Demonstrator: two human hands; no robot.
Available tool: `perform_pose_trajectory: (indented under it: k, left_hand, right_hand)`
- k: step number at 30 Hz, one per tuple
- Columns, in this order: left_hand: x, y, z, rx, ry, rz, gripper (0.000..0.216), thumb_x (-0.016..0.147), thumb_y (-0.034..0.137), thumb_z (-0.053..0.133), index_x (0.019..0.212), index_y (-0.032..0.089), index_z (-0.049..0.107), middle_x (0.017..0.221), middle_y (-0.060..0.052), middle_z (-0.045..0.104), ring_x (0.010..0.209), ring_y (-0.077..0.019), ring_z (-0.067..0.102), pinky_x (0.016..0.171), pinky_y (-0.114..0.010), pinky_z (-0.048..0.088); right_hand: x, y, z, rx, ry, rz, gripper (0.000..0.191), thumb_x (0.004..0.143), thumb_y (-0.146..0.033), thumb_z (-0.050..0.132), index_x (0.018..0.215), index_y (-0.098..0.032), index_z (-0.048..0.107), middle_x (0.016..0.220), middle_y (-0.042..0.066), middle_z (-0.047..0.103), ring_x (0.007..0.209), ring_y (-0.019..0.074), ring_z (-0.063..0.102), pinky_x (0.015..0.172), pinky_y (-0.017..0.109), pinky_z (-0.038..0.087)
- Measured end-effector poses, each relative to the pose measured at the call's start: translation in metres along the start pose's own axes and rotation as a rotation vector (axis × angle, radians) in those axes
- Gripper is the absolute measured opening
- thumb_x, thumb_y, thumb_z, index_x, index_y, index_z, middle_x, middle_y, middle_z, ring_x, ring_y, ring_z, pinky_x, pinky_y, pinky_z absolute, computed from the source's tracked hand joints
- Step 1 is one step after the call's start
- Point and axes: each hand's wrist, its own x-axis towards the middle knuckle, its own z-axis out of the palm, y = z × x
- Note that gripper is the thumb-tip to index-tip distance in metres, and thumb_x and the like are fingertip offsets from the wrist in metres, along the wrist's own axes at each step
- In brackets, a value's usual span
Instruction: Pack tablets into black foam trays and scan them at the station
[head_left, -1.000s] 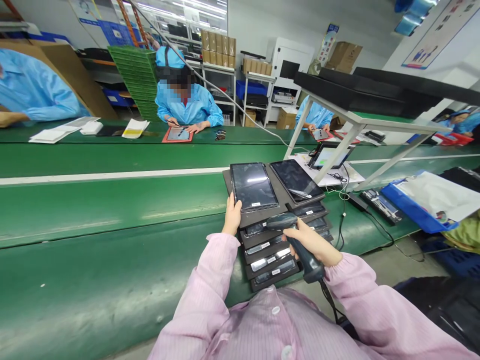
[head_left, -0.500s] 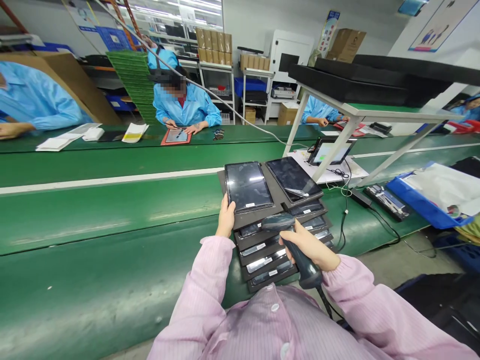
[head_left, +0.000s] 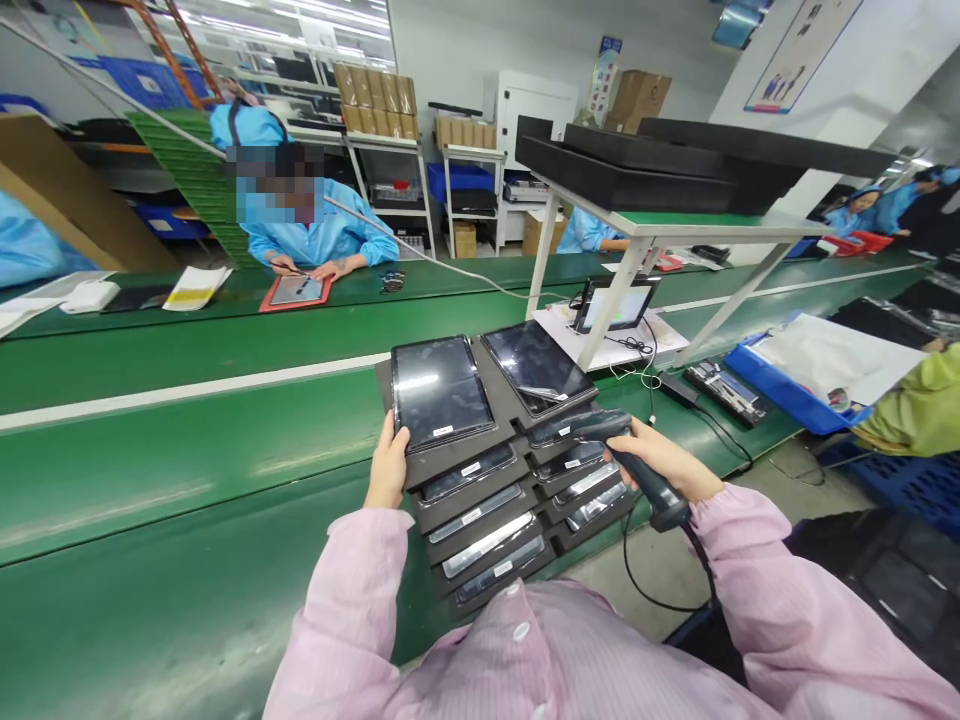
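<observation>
A stack of black foam trays (head_left: 491, 425) lies fanned toward me on the green bench. In the top tray sit a left tablet (head_left: 441, 390) and a right tablet (head_left: 536, 362), dark screens up, the right one with a loose film edge. Several lower tablets (head_left: 480, 541) with white labels show only their near edges. My left hand (head_left: 388, 465) is closed on the top tray's left edge, thumb beside the left tablet's corner; its lower fingers are hidden. Held in my right hand (head_left: 664, 462), a dark barcode scanner (head_left: 649, 480) points left over the right-hand column of tablets.
A white-framed shelf (head_left: 637, 228) bearing black trays rises behind the stack, with a small monitor (head_left: 616, 303) beneath it. Cables and a blue bin (head_left: 795, 375) lie to the right. A co-worker in blue (head_left: 330, 225) handles a red-edged tablet across the bench.
My right hand and the scanner have shifted right and away from the left column, uncovering more of the lower tablets' labels. My left hand keeps its place on the tray. The view has turned right.
</observation>
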Motion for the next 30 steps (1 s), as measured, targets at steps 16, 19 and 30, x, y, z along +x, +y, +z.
perform_pose_trajectory:
  k: [16,19,30]
  left_hand:
    - [0.001,-0.002,0.001,0.017,0.098,-0.033,0.058,0.084,0.024,0.049,0.141,0.017,0.04,0.145,-0.003,0.043,0.133,-0.0179,0.04,0.109,-0.026,0.029]
    - [0.002,-0.002,0.001,0.015,0.098,-0.027,0.057,0.084,0.023,0.048,0.141,0.017,0.04,0.145,-0.004,0.043,0.133,-0.0179,0.039,0.109,-0.026,0.029]
    - [0.0,-0.003,0.004,-0.059,0.073,0.023,0.057,0.083,0.018,0.049,0.139,0.015,0.043,0.142,-0.006,0.046,0.133,-0.0177,0.038,0.111,-0.027,0.026]
  right_hand:
    - [-0.009,0.055,0.003,0.098,-0.048,0.077,0.037,0.068,-0.035,0.058,0.094,-0.022,0.036,0.073,-0.002,0.061,0.038,0.0097,0.053,0.032,0.021,0.04]
    - [-0.01,0.063,0.006,0.115,-0.022,0.073,0.035,0.068,-0.035,0.057,0.092,-0.022,0.035,0.067,-0.004,0.058,0.037,0.0097,0.051,0.032,0.021,0.039]
    - [-0.03,0.056,0.04,0.146,-0.112,0.062,0.047,0.066,-0.038,0.061,0.102,-0.023,0.035,0.078,-0.003,0.061,0.04,0.0087,0.054,0.035,0.02,0.04]
